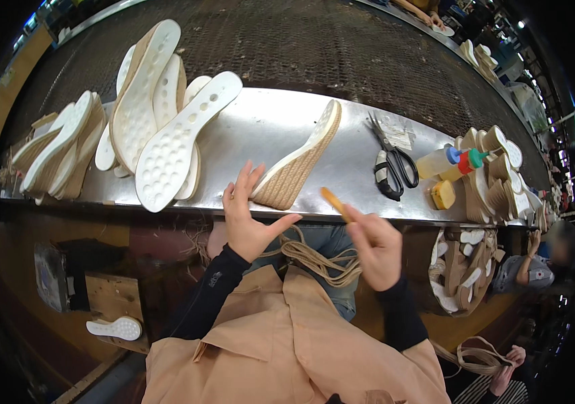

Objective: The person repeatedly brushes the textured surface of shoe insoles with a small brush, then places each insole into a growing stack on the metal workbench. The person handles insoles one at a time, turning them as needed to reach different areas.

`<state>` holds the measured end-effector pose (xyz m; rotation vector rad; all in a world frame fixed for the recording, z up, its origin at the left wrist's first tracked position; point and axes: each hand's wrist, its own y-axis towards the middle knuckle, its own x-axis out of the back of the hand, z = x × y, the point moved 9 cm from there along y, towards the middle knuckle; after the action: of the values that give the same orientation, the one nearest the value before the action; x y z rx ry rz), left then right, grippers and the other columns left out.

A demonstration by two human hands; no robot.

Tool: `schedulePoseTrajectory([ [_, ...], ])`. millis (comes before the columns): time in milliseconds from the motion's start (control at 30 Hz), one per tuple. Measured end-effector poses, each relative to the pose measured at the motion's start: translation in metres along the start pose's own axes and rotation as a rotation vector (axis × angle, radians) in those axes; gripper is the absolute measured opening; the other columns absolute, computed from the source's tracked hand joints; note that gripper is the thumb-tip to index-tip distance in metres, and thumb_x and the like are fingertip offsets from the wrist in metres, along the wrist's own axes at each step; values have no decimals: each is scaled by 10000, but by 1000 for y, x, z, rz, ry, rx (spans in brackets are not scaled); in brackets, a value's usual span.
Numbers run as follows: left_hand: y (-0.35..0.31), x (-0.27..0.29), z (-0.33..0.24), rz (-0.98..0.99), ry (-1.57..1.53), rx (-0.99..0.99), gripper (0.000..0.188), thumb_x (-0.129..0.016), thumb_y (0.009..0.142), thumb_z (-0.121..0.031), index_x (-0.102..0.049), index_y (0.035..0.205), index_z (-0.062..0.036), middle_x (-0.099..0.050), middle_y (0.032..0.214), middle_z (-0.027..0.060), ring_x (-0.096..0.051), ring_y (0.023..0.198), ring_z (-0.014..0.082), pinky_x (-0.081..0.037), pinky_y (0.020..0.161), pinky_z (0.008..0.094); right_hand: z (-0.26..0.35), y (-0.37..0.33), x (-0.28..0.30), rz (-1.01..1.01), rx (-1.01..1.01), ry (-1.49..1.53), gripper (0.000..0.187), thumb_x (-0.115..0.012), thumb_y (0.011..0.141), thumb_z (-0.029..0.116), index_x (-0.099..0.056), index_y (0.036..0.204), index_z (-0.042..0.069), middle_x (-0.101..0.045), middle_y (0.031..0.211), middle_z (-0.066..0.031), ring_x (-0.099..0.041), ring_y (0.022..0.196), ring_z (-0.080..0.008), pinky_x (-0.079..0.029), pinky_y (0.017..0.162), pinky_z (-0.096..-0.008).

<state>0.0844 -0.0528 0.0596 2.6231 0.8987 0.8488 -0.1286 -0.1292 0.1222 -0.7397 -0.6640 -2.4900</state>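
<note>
A wedge shoe sole with a braided tan side and a white upper edge lies on the metal table in front of me. My left hand is open beside its thick heel end, fingers spread and fingertips close to it; I cannot tell if they touch. To the right of the sole, my right hand is closed around a short yellow-orange stick, its free end pointing up and left, apart from the sole. Tan braided cord lies loosely bundled across my lap.
Stacked white-topped soles stand at the left, more wedges at the right. Black-handled scissors, squeeze bottles and a small yellow container lie right of the sole. Beyond runs a dark mesh belt. Other people sit at right.
</note>
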Motion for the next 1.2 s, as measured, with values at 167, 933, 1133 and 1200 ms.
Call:
schedulePoseTrajectory([
  [167, -4, -6, 2, -97, 29, -5, 1087, -867, 668, -371, -229, 1486, -44, -595, 1341, 41, -515, 1261, 226, -132, 1134, 550, 27, 11, -49, 71, 78, -72, 402, -703, 834, -22, -699, 1212, 115, -542, 686, -64, -492, 555, -139, -403, 521, -274],
  [933, -5, -10, 8, -166, 61, 0, 865, -836, 642, -310, -429, 1366, -71, -594, 1334, 37, -611, 1105, 204, -171, 1071, 495, 35, 29, -64, 82, 137, -91, 398, -672, 835, -15, -657, 1223, 73, -507, 676, -94, -541, 535, -228, -442, 494, -345],
  [1133, -6, -12, 11, -155, 36, 30, 842, -835, 618, -278, -459, 1346, -85, -579, 1352, 26, -609, 1105, 206, -172, 1072, 502, 32, 31, -65, 44, 170, -232, 397, -682, 833, 6, -661, 1223, 77, -518, 688, -99, -540, 522, -239, -444, 487, -353],
  [1200, -6, -12, 10, -155, 66, 26, 878, -835, 618, -274, -427, 1367, -66, -619, 1302, 21, -611, 1102, 206, -170, 1070, 502, 38, 30, -71, 70, 206, -354, 394, -678, 833, 17, -658, 1222, 74, -521, 701, -99, -556, 526, -242, -450, 478, -357],
])
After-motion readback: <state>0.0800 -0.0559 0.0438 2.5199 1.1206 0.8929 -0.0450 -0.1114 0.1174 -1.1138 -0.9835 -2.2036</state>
